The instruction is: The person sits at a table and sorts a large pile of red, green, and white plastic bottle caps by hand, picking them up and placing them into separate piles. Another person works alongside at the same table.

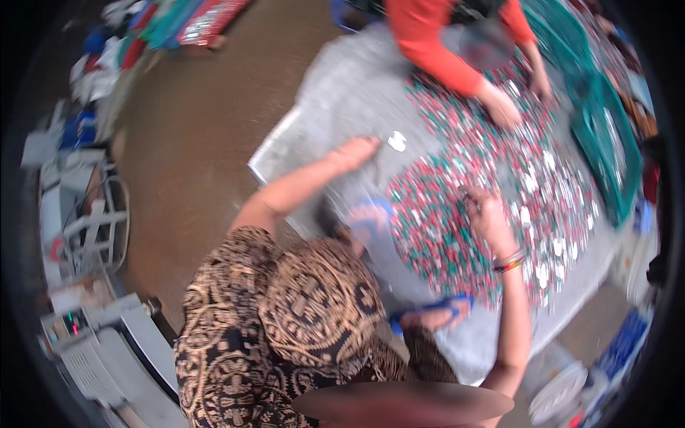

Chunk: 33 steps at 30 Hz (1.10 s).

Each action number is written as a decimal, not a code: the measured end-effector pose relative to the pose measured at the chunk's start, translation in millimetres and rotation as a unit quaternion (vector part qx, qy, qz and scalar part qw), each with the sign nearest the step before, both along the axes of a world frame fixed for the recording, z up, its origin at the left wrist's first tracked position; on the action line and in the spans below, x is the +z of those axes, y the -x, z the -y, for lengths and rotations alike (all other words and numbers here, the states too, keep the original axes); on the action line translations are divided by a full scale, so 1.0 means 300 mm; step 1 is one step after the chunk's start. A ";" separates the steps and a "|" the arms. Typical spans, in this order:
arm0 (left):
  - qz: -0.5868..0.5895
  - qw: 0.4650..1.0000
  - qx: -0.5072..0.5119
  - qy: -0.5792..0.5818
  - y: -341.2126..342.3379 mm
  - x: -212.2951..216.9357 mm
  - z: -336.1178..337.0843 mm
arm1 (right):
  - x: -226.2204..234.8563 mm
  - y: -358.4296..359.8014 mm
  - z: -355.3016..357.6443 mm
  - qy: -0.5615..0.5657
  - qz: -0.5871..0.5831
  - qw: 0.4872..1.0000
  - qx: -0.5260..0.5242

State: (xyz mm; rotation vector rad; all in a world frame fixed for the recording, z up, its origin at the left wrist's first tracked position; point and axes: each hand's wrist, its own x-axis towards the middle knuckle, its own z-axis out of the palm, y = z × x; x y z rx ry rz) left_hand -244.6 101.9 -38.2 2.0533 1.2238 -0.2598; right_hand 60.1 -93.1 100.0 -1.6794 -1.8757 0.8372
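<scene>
Patterned brown-and-tan fabric (285,335), a dense batik-like print, is filling the lower frame nearest the camera, draped over the person's lap and knees. Blue flip-flop (435,310) is showing just past it, lying on the grey sheet.

Left hand (357,151) is reaching out flat over bare grey sheet (335,93), fingers loosely spread, holding nothing; a small white foil piece (397,140) is lying just beside the fingertips, apart from them.

Right hand (485,210) is resting in the pile of small packets (457,228), fingers curled down into it; cannot tell whether it is gripping any. Striped bangles (508,261) are sitting on that wrist.

The pile is spreading across the middle and right of the sheet: small, flat, glossy pieces in red, green and silver-white, heaped loosely, with brighter white ones toward the right.

Across the pile, another person in an orange long sleeve (435,50) is pressing both hands into the packets at the far edge. Green plastic mesh basket (606,143) is standing at the right rim of the sheet. Brown speckled floor (200,143) is lying to the left, with blurred grey equipment (100,342) at the lower left.
</scene>
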 end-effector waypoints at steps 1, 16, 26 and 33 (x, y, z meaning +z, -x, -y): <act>0.005 0.983 -0.132 -0.127 0.011 0.006 0.004 | -0.063 0.086 -0.084 -0.007 0.024 1.000 -0.003; 0.505 0.809 0.202 0.224 0.092 0.357 0.064 | -0.446 0.418 -0.483 -0.030 0.070 0.996 -0.055; 0.385 0.916 0.033 0.107 -0.038 0.461 0.277 | -0.156 0.366 -0.093 0.035 -0.598 0.747 -0.287; 0.317 0.930 -0.171 -0.068 -0.155 0.468 0.427 | -0.076 0.353 0.167 -0.047 -0.576 0.740 -0.344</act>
